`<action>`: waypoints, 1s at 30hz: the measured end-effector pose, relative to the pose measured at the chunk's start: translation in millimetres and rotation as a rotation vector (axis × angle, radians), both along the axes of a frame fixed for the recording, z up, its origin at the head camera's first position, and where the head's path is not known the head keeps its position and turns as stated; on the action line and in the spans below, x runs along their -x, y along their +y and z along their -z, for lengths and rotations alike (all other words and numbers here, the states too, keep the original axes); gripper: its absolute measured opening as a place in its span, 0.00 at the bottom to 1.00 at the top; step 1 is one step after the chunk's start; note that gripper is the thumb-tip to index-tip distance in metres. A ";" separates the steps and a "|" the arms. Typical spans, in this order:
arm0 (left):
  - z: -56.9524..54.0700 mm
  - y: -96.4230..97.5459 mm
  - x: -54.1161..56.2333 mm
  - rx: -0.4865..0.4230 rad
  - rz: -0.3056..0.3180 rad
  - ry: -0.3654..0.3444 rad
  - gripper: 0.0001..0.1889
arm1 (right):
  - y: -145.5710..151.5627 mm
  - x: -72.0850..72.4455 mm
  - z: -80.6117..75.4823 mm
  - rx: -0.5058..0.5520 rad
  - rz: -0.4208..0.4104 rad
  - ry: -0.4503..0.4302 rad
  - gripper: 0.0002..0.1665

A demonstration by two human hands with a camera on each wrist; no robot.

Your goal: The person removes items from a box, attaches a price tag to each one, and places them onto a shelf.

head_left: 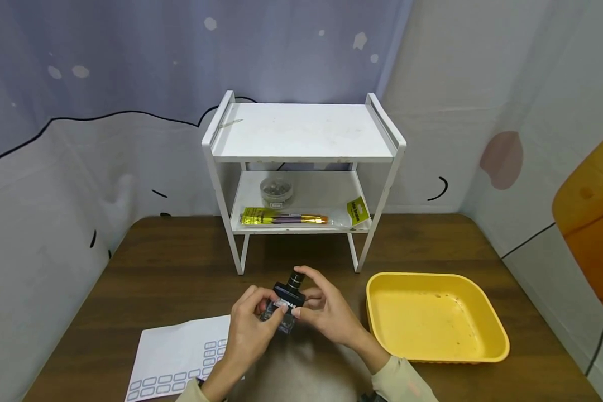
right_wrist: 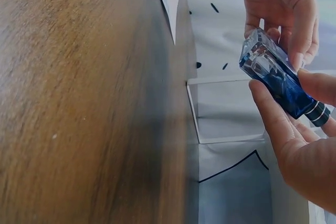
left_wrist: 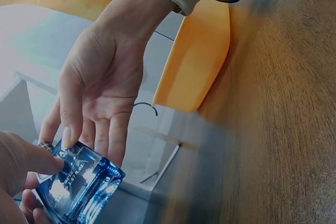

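A small glass perfume bottle [head_left: 286, 301] with a dark cap is held tilted between both hands, cap up and to the right in the head view. My left hand [head_left: 250, 326] pinches the body near its base, thumb across the front face. My right hand [head_left: 334, 314] holds it from the other side, forefinger on the cap's top and thumb against the body. In the left wrist view the bottle [left_wrist: 79, 184] shows clear, bluish, faceted glass with pale lettering. The right wrist view shows the bottle [right_wrist: 278, 74] with both thumbs on it.
A white two-tier shelf [head_left: 301, 131] stands behind the hands. Its lower tier bears a round clear tub [head_left: 276, 192] and a packet of paintbrushes [head_left: 286, 218]. To the right sits a yellow tray [head_left: 432, 318]. A sheet of paper with printed boxes [head_left: 181, 352] lies at the left.
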State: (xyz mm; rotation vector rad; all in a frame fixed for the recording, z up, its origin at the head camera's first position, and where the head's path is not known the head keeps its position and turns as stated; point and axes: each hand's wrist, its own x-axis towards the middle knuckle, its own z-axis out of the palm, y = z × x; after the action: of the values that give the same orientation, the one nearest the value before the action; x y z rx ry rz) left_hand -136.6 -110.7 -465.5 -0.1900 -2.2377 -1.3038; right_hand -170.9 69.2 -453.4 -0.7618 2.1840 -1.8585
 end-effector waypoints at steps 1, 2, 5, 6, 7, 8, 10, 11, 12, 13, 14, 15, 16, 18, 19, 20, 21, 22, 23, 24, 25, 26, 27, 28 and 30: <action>-0.3 0.2 -0.3 0.001 0.000 -0.003 0.16 | 0.1 0.0 0.3 -0.001 0.000 0.007 0.43; -0.7 0.3 -0.7 0.001 -0.001 -0.008 0.16 | 0.3 0.0 0.6 -0.001 0.001 0.016 0.42; -1.0 0.6 -1.4 0.009 0.000 -0.025 0.16 | 0.8 -0.1 1.6 -0.006 0.001 0.035 0.42; -1.0 0.6 -1.5 0.013 0.000 -0.028 0.16 | 1.1 0.0 1.8 -0.007 0.000 0.035 0.42; -0.9 0.7 -1.5 0.017 -0.001 -0.028 0.16 | 1.3 0.0 1.8 -0.006 0.000 0.031 0.42; -0.6 0.7 -1.5 0.021 -0.001 -0.026 0.17 | 1.4 0.0 1.8 -0.005 -0.001 0.025 0.42; 0.2 0.8 -1.4 0.025 -0.001 -0.019 0.17 | 1.6 0.0 1.9 -0.002 -0.005 0.017 0.42; 0.5 0.7 -1.4 0.028 -0.001 -0.012 0.17 | 1.7 0.0 2.2 0.000 -0.008 0.013 0.42; 0.8 0.6 -1.5 0.030 -0.001 -0.005 0.17 | 1.6 0.1 2.4 0.003 -0.012 0.012 0.42; 1.1 0.6 -1.5 0.033 0.000 0.003 0.18 | 1.7 0.1 2.6 0.005 -0.014 0.011 0.42; 1.4 0.5 -1.5 0.036 0.000 0.009 0.18 | 1.7 0.0 2.8 0.007 -0.016 0.013 0.42; 1.4 0.4 -1.6 0.038 0.000 0.015 0.18 | 1.6 0.0 3.0 0.010 -0.018 0.016 0.42; 1.6 0.2 -1.6 0.040 -0.002 0.018 0.19 | 1.5 -0.2 3.1 0.012 -0.019 0.017 0.42; 1.6 -0.2 -1.6 0.042 -0.001 0.022 0.19 | 1.2 -0.4 2.9 0.016 -0.020 0.014 0.42; 1.7 -0.5 -1.5 0.043 0.000 0.024 0.20 | 1.1 -0.4 2.9 0.017 -0.020 0.014 0.42; 1.4 -0.8 -1.5 0.042 0.000 0.022 0.20 | 1.0 -0.5 2.8 0.018 -0.021 0.013 0.42; 1.3 -1.0 -1.5 0.043 0.000 0.020 0.20 | 1.0 -0.6 2.7 0.018 -0.021 0.011 0.42; 1.4 -1.4 -1.5 0.042 0.001 0.017 0.20 | 1.0 -0.7 2.7 0.019 -0.023 0.006 0.42; 1.3 -1.7 -1.5 0.042 0.003 0.014 0.20 | 1.1 -0.7 2.8 0.022 -0.027 0.002 0.42; 1.3 -2.1 -1.5 0.042 0.006 0.012 0.20 | 1.3 -0.6 3.1 0.023 -0.030 -0.002 0.42; 1.4 -2.5 -1.4 0.042 0.008 0.008 0.20 | 1.4 -0.4 3.4 0.025 -0.034 -0.006 0.42; 1.3 -3.1 -1.4 0.040 0.011 0.004 0.20 | 1.6 -0.3 3.8 0.026 -0.038 -0.010 0.42; 1.4 -3.6 -1.3 0.034 0.014 0.002 0.19 | 1.7 -0.1 4.3 0.028 -0.043 -0.016 0.43; 1.2 -4.3 -1.2 0.027 0.014 -0.001 0.19 | 2.0 0.2 4.9 0.028 -0.048 -0.019 0.43; 0.9 -5.7 -0.8 0.014 0.011 -0.004 0.18 | 2.7 0.7 5.9 0.022 -0.054 -0.022 0.43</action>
State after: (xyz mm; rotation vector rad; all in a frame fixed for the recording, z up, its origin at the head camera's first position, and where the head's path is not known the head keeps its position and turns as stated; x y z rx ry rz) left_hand -135.8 -116.5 -466.4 -0.2050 -2.2521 -1.2959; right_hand -171.6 71.8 -459.3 -0.7924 2.1121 -1.8591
